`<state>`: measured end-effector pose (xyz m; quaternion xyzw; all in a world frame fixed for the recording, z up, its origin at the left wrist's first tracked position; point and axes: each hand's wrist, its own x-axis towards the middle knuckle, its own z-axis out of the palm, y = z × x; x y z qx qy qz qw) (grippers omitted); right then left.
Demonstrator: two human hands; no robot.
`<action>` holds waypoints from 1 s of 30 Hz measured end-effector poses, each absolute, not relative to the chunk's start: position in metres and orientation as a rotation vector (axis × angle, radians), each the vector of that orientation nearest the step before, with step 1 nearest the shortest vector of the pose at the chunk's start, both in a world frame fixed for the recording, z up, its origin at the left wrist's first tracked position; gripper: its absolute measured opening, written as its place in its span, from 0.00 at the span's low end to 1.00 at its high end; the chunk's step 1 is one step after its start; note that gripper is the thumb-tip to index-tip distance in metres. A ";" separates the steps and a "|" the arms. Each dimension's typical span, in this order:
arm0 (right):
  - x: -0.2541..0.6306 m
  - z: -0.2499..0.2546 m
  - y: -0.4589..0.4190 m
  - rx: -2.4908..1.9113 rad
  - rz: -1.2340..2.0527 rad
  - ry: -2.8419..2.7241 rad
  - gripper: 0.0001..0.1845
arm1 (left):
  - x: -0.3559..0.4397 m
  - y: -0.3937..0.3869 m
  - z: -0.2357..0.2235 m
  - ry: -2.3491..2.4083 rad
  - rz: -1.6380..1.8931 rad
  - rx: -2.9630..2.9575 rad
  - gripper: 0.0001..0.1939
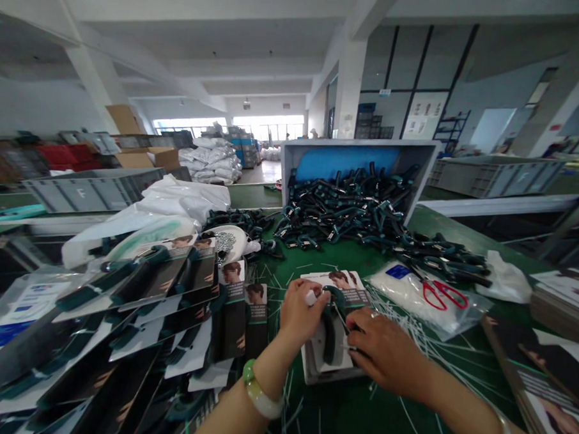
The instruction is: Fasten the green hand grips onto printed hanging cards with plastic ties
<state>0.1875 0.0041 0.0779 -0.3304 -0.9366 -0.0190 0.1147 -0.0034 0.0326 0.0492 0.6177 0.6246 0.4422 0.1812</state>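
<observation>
And there it was, daylight flooding through the far windows point(269, 128), blown out to pure white! The ceiling point(191, 40) was evenly lit, shadows stayed soft, glare shone on the white plastic bag point(175, 202), and the wide lens bent the right-hand column point(554, 94) hard at the edge.

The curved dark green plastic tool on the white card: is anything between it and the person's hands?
Nothing visible stands between them: the left hand and right hand are both directly against the curved dark green plastic tool.
</observation>
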 end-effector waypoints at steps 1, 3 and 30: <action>0.187 0.076 0.002 -0.967 -0.116 -2.741 0.05 | -0.008 0.026 0.047 1.775 1.331 1.658 0.13; 0.185 0.072 0.000 -0.947 -0.216 -2.714 0.07 | -0.018 0.011 0.041 1.737 1.423 1.425 0.17; 0.148 0.046 0.003 -1.024 0.191 -2.159 0.11 | -0.014 -0.025 0.018 1.559 1.338 2.049 0.13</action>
